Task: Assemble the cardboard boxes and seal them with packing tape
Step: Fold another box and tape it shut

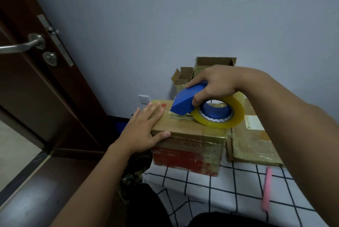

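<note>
The right hand (216, 83) gripped a blue plastic tape dispenser (185, 101) carrying a yellowish clear tape roll (233, 115) on the closed brown cardboard box (189, 142); the left hand (143, 129) pressed flat on its top.

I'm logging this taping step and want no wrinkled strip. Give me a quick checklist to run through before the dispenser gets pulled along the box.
1. Box steadied: ok, left hand lies flat on its top near corner.
2. Tape dispenser gripped: ok, right hand is wrapped around its handle.
3. Dispenser nose on the box top: ok, it sits on the lid.
4. Flaps closed: ok, the top looks flat.
5. Tape end stuck down: cannot tell, hidden under the dispenser.
6. Box fully on the checked cloth: cannot tell, its left edge sits near the cloth's edge.
</note>
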